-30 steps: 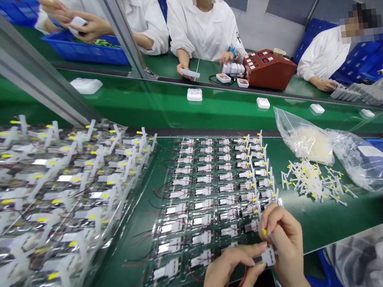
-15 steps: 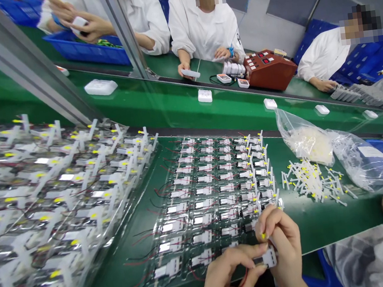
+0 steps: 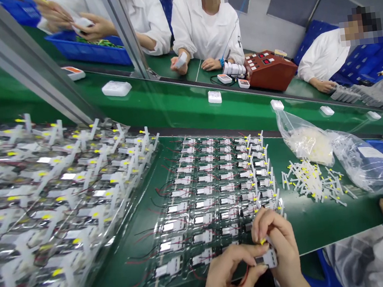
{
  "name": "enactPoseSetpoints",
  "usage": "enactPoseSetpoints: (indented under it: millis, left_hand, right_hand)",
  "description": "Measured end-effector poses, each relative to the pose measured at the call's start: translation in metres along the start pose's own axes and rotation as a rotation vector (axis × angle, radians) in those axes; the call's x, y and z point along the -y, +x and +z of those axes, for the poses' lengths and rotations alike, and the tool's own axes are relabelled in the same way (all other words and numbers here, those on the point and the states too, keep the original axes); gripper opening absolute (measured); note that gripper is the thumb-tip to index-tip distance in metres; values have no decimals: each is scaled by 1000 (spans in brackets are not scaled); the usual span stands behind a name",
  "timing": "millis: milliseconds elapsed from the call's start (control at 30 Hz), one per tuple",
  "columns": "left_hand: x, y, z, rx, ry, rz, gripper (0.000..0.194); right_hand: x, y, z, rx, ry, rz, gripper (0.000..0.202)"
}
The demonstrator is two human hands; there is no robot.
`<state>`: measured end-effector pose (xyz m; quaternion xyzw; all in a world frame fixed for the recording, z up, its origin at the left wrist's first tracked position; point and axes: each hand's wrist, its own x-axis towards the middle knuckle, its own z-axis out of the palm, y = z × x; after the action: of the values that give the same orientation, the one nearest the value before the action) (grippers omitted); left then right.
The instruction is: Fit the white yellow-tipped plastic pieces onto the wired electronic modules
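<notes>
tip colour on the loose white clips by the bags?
Yellow tips on the loose white clips, lying beside the plastic bags; clearest in the head view.

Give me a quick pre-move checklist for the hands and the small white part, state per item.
1. Left hand pinching white part: ok.
2. Right hand gripping the yellow-tipped clip above it: ok.
3. Clip fully seated on part: cannot tell, fingers cover the joint.
4. Red wire clear of the pinch: ok, it hangs below the left hand.
5. Open slots in clear tray: cannot tell.
6. Loose clip pile stocked: ok.
</notes>
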<state>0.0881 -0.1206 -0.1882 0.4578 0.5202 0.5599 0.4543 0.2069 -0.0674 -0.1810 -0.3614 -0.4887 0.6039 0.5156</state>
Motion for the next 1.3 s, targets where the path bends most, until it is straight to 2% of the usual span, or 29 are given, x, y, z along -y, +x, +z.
enactPoseSetpoints:
  millis: [100, 200, 400, 467, 533, 600, 733, 1067, 1300]
  left_hand:
    - [4, 0, -6, 94, 91, 116, 4]
    - [7, 2, -11, 139, 312, 263, 17]
    - [10, 4, -28, 114, 645, 585, 24]
    - [10, 5, -36, 108, 740, 653, 28]
    - [8, 4, -42, 126, 826, 709, 34]
    - [6, 4, -44, 184, 900, 718, 39]
    - [6, 2, -36, 253, 972, 662, 42]
    - [15, -1, -8, 298, 1018, 604, 33]
    - [19, -5, 2, 296, 1089, 594, 28]
  right_hand:
    - [-4, 0, -5, -12, -22, -8, 22]
    - [-3, 0, -11, -29, -64, -26, 22]
    - [23, -3, -31, 61, -520, -88, 19]
    - [33, -7, -38, 155, -721, -102, 21]
    - [38, -13, -43, 312, -928, -81, 25]
    - [37, -18, -44, 428, -1105, -54, 31]
    - [28, -27, -46, 443, -1292, -63, 33]
    - [36, -33, -68, 417, -1227, -138, 25]
    - [32, -36, -69, 380, -1184, -121, 24]
